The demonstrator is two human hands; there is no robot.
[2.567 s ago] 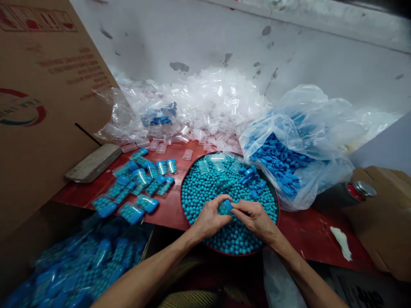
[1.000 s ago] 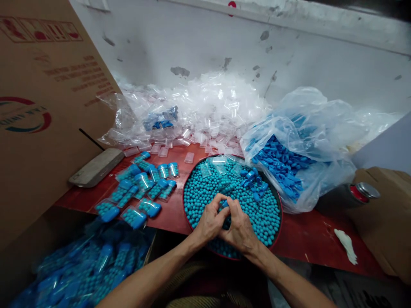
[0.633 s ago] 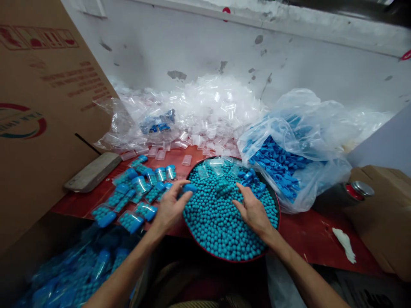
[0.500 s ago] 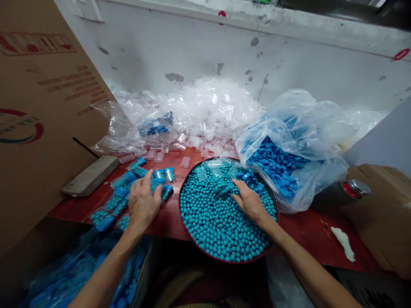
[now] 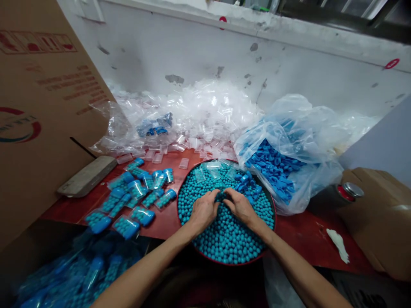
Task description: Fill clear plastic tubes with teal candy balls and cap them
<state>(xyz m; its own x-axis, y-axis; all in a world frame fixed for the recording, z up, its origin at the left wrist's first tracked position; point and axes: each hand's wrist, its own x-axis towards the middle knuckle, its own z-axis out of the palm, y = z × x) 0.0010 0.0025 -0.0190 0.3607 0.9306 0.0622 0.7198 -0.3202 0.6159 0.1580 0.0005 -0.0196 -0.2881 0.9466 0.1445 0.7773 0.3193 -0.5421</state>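
The head camera looks down on a dark red table top that stands against a white wall; the paint on the wall is stained and chipped in several spots. In the near middle a round tray with a red rim lies on the table, filled with small blue beads. The left hand and the right hand both rest on the beads in the far half of the tray. Their fingers are bent and the tips meet close together. Whether they grasp a tube or only beads, I cannot tell. A few empty clear tubes and loose blue caps lie on the beads at the far edge. Left of the tray, filled tubes with blue caps lie in a loose group on the table, and further left is a flat grey block. At the far side a large heap of clear tubes is piled against the wall. To the right of it an open plastic bag holds many blue caps. At the near left a box holds a bag of filled tubes. On the right stand a metal can with a red top and a brown carton, and a white scrap lies on the table. A tall cardboard carton on the left carries red handling symbols, lines of red print and a round red and blue logo, but the words cannot be read. Two small red circles are marked on the wall.
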